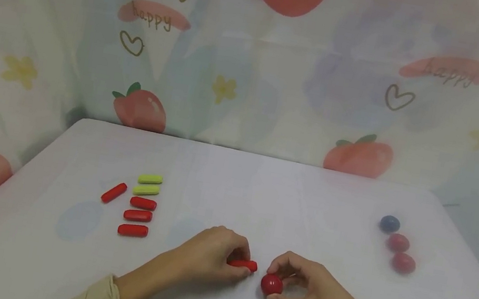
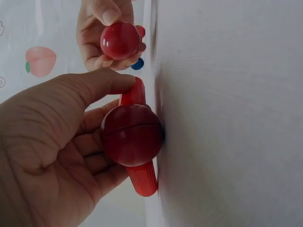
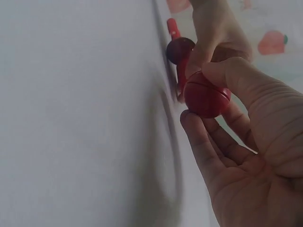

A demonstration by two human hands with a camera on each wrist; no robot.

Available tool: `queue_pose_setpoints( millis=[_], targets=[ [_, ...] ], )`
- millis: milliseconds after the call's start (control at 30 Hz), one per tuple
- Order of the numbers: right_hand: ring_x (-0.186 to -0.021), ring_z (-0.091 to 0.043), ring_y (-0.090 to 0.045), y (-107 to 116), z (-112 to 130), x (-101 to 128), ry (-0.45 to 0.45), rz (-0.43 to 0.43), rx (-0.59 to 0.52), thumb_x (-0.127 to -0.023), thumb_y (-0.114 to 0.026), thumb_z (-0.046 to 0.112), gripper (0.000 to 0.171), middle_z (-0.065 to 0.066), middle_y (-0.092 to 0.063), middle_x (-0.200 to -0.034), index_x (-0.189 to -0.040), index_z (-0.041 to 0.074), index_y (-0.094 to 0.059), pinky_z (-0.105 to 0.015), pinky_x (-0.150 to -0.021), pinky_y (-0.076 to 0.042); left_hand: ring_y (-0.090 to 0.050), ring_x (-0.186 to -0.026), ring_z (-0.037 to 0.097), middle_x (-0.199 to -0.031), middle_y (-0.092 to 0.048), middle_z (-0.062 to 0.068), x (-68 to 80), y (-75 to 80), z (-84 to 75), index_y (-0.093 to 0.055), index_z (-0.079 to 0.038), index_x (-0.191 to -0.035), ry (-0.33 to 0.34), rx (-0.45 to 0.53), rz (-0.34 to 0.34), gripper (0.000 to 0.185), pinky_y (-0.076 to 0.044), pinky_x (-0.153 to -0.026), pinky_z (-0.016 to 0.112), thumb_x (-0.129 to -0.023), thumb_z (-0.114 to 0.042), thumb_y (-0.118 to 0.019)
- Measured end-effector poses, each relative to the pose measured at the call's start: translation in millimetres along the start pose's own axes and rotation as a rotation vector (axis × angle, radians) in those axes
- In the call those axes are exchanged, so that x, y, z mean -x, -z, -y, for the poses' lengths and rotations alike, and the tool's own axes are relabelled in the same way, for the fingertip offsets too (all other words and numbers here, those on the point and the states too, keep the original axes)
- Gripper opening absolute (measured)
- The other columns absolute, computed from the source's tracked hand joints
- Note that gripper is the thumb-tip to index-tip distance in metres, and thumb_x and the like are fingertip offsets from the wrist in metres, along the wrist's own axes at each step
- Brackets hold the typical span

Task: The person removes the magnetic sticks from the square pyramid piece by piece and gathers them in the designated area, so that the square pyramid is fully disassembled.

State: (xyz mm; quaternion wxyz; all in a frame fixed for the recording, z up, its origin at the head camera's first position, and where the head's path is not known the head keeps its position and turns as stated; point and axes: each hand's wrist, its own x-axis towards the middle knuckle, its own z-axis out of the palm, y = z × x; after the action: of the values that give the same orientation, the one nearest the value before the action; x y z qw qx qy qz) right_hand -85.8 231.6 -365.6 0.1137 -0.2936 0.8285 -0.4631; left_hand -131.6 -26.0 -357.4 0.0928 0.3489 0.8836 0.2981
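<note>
My left hand (image 1: 214, 256) grips a red rod (image 1: 248, 265) between thumb and fingers, low over the white table. A dark red ball (image 2: 131, 135) sits at the rod, and a ribbed red piece (image 2: 143, 182) extends from its other side. This ball is hidden in the head view by the hand. My right hand (image 1: 319, 297) pinches another glossy red ball (image 1: 272, 284) between thumb and fingertips, just right of the rod's end; a seam runs round it in the right wrist view. In the head view, a small gap separates the ball from the rod.
Two yellow-green rods (image 1: 149, 184) and several red rods (image 1: 137, 215) lie at left on the white table (image 1: 234, 180), one red rod (image 1: 114, 192) slanted. A blue ball (image 1: 390, 224) and two red balls (image 1: 403, 263) stand at right. Behind hangs a fruit-print cloth (image 1: 272, 70).
</note>
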Motion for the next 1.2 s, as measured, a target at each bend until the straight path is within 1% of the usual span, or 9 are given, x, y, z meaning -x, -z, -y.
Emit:
queue_pose_setpoints(
  millis=[200,300,400,500,600,733,967,1067,1200],
  targets=[
    [-0.096,-0.012,-0.067,17.7,-14.5,20.1,-0.058,-0.081,0.029,-0.091,-0.079,0.022,0.028,0.003,-0.066,-0.106,-0.113,0.017,-0.062,-0.02,-0.089,-0.054,-0.051,-0.072,0.0,-0.076,-0.063,-0.017,1.3,0.3,-0.9,-0.073,-0.017,-0.092,-0.044,-0.016,-0.012,0.009,-0.046,-0.07,0.016,-0.087,-0.02,-0.081],
    [-0.094,-0.012,-0.066,30.6,-22.7,33.8,-0.122,-0.144,0.074,-0.09,-0.08,0.021,0.03,0.001,-0.068,-0.105,-0.114,0.012,-0.063,-0.018,-0.087,-0.054,-0.052,-0.072,-0.001,-0.076,-0.063,-0.017,3.0,0.4,-1.3,-0.073,-0.017,-0.092,-0.047,-0.008,-0.017,0.009,-0.046,-0.07,0.016,-0.087,-0.02,-0.081],
    [-0.093,-0.011,-0.065,46.0,-29.4,49.6,-0.299,-0.22,0.119,-0.088,-0.082,0.023,0.04,-0.003,-0.068,-0.109,-0.118,0.006,-0.061,-0.017,-0.084,-0.055,-0.052,-0.072,-0.001,-0.077,-0.063,-0.017,3.2,0.0,-1.8,-0.074,-0.017,-0.092,-0.048,-0.001,-0.021,0.01,-0.046,-0.069,0.015,-0.087,-0.02,-0.082],
    [-0.097,-0.015,-0.065,64.3,-36.0,66.1,-0.531,-0.28,0.187,-0.087,-0.083,0.032,0.054,-0.008,-0.067,-0.115,-0.125,0.002,-0.058,-0.025,-0.083,-0.059,-0.053,-0.072,-0.001,-0.077,-0.063,-0.017,3.0,-0.6,-2.3,-0.074,-0.017,-0.093,-0.046,0.004,-0.022,0.01,-0.047,-0.069,0.015,-0.087,-0.02,-0.082],
    [-0.103,-0.024,-0.066,83.1,-44.7,83.6,-0.721,-0.323,0.259,-0.087,-0.08,0.046,0.067,-0.011,-0.068,-0.12,-0.132,0.003,-0.056,-0.042,-0.088,-0.059,-0.054,-0.073,0.0,-0.078,-0.064,-0.018,2.5,-1.3,-2.6,-0.074,-0.018,-0.094,-0.042,0.015,-0.019,0.011,-0.047,-0.07,0.015,-0.087,-0.021,-0.082],
    [-0.11,-0.035,-0.064,104.2,-60.7,104.5,-0.857,-0.374,0.301,-0.086,-0.072,0.061,0.079,-0.017,-0.067,-0.123,-0.136,0.003,-0.052,-0.063,-0.097,-0.049,-0.056,-0.076,0.001,-0.081,-0.065,-0.018,2.4,-0.8,-2.8,-0.073,-0.019,-0.097,-0.02,0.035,-0.014,0.012,-0.048,-0.073,0.016,-0.088,-0.021,-0.081],
    [-0.116,-0.049,-0.057,117.9,-80.7,119.7,-0.905,-0.457,0.327,-0.088,-0.068,0.063,0.084,-0.027,-0.063,-0.127,-0.137,-0.002,-0.047,-0.07,-0.098,-0.043,-0.057,-0.078,0.001,-0.085,-0.066,-0.016,4.0,0.2,-4.2,-0.073,-0.019,-0.101,0.006,0.087,0.0,0.016,-0.05,-0.071,0.016,-0.088,-0.021,-0.082],
    [-0.116,-0.05,-0.055,119.5,-81.4,119.8,-0.938,-0.465,0.312,-0.089,-0.068,0.062,0.085,-0.028,-0.061,-0.126,-0.138,-0.004,-0.045,-0.072,-0.098,-0.041,-0.057,-0.077,-0.001,-0.085,-0.066,-0.016,4.1,-0.3,-4.3,-0.072,-0.018,-0.103,-0.01,0.101,0.0,0.018,-0.049,-0.071,0.015,-0.088,-0.021,-0.081],
    [-0.116,-0.051,-0.055,120.2,-79.1,120.8,-0.918,-0.474,0.327,-0.091,-0.068,0.058,0.081,-0.028,-0.061,-0.125,-0.137,-0.005,-0.045,-0.071,-0.097,-0.042,-0.056,-0.068,-0.003,-0.085,-0.067,-0.015,4.4,-0.8,-4.4,-0.071,-0.017,-0.105,-0.042,0.132,-0.012,0.02,-0.049,-0.069,0.015,-0.088,-0.017,-0.08]
  ],
)
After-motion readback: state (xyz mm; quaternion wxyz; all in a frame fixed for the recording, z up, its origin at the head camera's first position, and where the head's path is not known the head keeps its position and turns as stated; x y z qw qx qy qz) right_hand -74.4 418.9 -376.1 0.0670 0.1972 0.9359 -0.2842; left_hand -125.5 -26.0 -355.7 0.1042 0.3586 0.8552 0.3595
